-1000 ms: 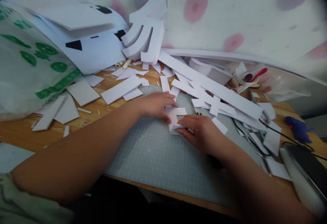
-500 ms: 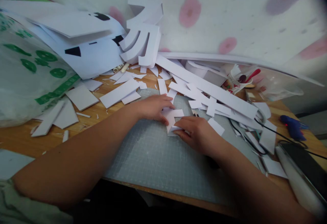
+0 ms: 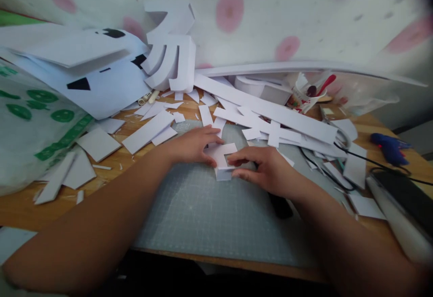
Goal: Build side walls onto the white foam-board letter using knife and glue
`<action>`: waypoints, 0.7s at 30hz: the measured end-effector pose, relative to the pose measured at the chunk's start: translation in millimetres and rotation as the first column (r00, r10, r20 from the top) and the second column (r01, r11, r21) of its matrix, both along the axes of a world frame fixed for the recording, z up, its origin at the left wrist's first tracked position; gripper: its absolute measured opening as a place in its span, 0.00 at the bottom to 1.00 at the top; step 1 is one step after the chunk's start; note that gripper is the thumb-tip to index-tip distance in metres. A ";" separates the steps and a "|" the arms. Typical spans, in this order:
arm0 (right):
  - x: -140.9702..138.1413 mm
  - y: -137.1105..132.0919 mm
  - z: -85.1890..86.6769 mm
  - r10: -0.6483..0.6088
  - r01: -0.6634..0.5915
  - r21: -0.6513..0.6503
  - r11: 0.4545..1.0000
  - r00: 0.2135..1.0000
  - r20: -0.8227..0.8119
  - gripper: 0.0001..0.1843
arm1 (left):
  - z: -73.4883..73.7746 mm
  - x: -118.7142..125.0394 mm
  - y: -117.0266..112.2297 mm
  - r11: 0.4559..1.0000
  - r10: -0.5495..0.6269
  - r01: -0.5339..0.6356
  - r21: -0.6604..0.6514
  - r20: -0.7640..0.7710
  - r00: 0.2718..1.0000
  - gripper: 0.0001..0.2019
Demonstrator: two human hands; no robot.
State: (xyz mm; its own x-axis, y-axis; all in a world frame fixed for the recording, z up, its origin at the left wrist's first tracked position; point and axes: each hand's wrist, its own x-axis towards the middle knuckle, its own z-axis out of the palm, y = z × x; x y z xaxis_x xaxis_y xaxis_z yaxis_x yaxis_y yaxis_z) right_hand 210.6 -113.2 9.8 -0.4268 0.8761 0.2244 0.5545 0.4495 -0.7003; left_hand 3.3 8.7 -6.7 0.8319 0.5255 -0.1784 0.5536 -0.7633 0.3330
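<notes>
A small white foam-board piece (image 3: pixel 219 152) with a square notch in its right side lies on the grey-green cutting mat (image 3: pixel 203 215). Its near end shows a low upright wall. My left hand (image 3: pixel 194 146) grips the piece from the left, thumb at the near edge and fingers at the far side. My right hand (image 3: pixel 264 166) is at the right, its thumb and forefinger apart beside the notch and the wall's corner. Whether those fingertips touch the board is hard to see. A black object (image 3: pixel 280 205) lies partly hidden under my right wrist.
White board strips (image 3: pixel 270 107) and offcuts lie behind and to both sides. A white built-up character shape (image 3: pixel 172 62) stands at the back. At right are a blue glue gun (image 3: pixel 389 148), a black cable and a dark-topped box (image 3: pixel 402 206). A plastic bag (image 3: pixel 37 130) sits left.
My right thumb and forefinger have spread apart from their pinch at the near end, where the upright wall now shows. My left hand keeps its hold. The camera view has shifted slightly.
</notes>
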 end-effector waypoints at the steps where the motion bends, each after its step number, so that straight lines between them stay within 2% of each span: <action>1: -2.0 -0.1 -1.5 0.003 -0.003 -0.002 1.000 1.000 0.031 0.09 | 0.3 0.4 0.0 1.000 0.003 -0.003 0.003 -0.002 1.000 0.35; 7: -13.9 -1.1 -9.5 0.011 -0.021 0.054 0.998 0.981 0.192 0.07 | 1.0 1.3 0.0 1.000 0.004 -0.003 0.016 -0.022 1.000 0.36; 21: -14.2 -0.2 -7.9 0.024 -0.069 0.126 0.990 0.944 0.328 0.08 | -0.4 0.6 0.5 1.000 0.001 -0.001 0.005 0.004 1.000 0.35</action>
State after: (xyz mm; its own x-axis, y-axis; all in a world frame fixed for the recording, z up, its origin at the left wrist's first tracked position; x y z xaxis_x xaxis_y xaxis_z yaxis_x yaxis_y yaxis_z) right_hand 196.4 -113.4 1.9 -0.5357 0.8249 0.1804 0.7179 0.5574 -0.4169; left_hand 3.9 9.1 -7.1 0.8322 0.5270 -0.1723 0.5528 -0.7646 0.3313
